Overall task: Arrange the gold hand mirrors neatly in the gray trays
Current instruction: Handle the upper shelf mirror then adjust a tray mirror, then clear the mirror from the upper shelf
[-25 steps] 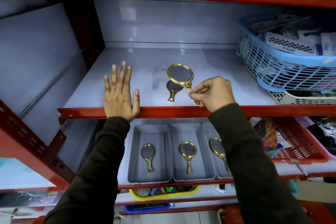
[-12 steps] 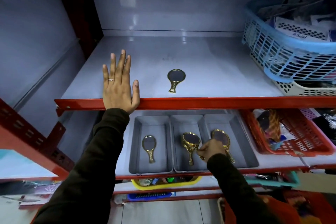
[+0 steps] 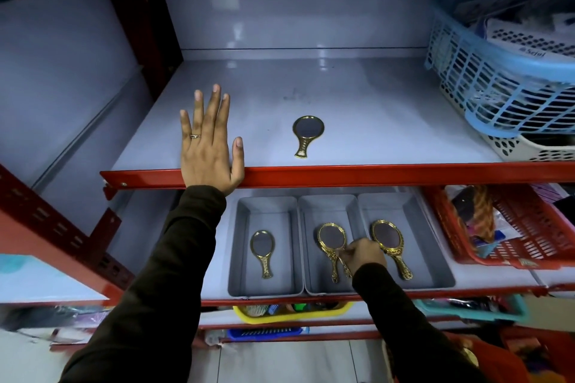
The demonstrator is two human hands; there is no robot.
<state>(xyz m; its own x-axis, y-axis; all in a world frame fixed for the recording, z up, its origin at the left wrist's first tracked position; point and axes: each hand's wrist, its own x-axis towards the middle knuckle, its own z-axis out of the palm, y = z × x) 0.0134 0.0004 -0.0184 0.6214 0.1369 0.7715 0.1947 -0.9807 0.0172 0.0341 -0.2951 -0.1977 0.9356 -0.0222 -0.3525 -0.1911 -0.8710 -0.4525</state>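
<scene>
Presently my right hand [image 3: 364, 253] sits low in the frame, centre-right, over the middle tray [image 3: 329, 208]. Its fingers [image 3: 353, 247] are pinched shut on the handle of a mirror [image 3: 331, 238] that lies tilted in that tray; a second handle shows beside it, so this tray appears to hold two. My left hand [image 3: 210, 146] lies flat and spread on the upper shelf [image 3: 373, 121], holding nothing.

Risk, as I judge it: letting go while the mirror is angled would leave it crossed over its neighbour, untidy and apt to scrape the glass. One mirror [image 3: 306, 135] left on the upper shelf near the lip could be knocked off by a reaching sleeve.

Count: three gray trays side by side. Gold mirrors: one in the left tray [image 3: 263, 253], apparently two in the middle, one in the right tray [image 3: 389, 246], one on the shelf; five, if I read the middle correctly.
</scene>
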